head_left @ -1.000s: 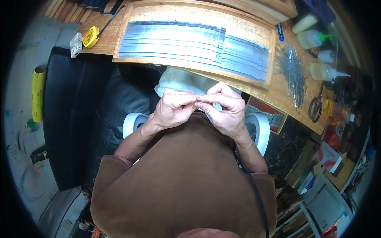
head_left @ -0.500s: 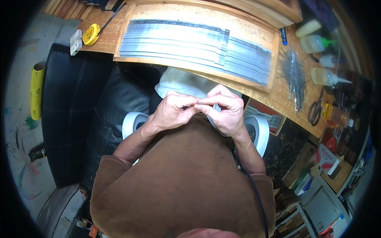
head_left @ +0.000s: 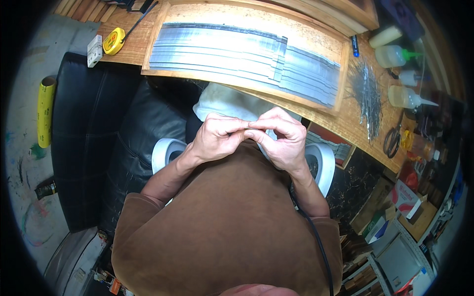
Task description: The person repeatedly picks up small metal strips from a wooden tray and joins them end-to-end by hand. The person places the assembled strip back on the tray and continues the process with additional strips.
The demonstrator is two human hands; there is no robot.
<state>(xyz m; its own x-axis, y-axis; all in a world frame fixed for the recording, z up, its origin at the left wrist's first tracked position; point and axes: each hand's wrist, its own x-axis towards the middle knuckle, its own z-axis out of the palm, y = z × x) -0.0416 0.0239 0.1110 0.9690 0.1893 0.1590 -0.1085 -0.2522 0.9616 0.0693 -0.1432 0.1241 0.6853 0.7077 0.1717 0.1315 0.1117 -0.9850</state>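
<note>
Head view: the left hand [head_left: 217,138] and right hand [head_left: 282,138] meet before the brown shirt [head_left: 227,212], each grip pinching a thin piece [head_left: 250,129], too small to identify. Beyond, a wooden tray [head_left: 343,79] of grey strips [head_left: 212,52] sits on the worktop [head_left: 131,53] near scissors [head_left: 392,142].

Surface [head_left: 129,55], left end: yellow tape measure [head_left: 114,41], with a white box [head_left: 95,51] just beside it. Surface, right end: blue marker [head_left: 355,46]; squeeze bottle with green tip [head_left: 390,56]; squeeze bottle with pale nozzle [head_left: 403,97]; black scissors [head_left: 396,130]. Left side, below the surface: black padded seat [head_left: 81,143]; yellow roll [head_left: 45,113] — hollow at its visible end — near the seat. Lower right: white-and-red carton [head_left: 406,198], near a grey metal rack [head_left: 396,254].
</note>
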